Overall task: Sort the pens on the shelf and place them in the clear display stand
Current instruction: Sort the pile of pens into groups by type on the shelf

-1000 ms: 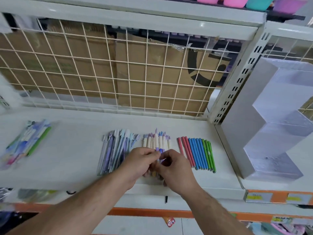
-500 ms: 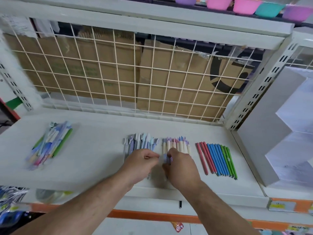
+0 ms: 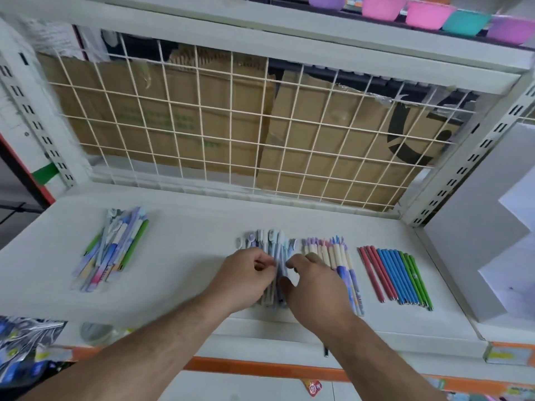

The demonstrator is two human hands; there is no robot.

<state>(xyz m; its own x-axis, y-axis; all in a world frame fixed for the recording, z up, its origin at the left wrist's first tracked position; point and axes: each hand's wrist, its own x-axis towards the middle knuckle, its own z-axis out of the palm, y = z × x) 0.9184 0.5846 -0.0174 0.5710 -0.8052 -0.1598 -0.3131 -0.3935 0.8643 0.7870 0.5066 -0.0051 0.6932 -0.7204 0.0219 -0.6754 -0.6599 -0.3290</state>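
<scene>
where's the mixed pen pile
In the head view, the mixed pen pile lies at the left of the white shelf, well left of the left hand.

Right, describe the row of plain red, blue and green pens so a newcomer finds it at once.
Find the white shelf board under the cream wire grid. Of the pen groups lying on it, take the rightmost, nearest the pale stepped display stand. Only its slim pens are solid red, blue and green, unlike the cream-barrelled pastel-capped pens beside them.

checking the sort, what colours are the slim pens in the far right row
The slim pens run red, blue, then green; head view.
</scene>
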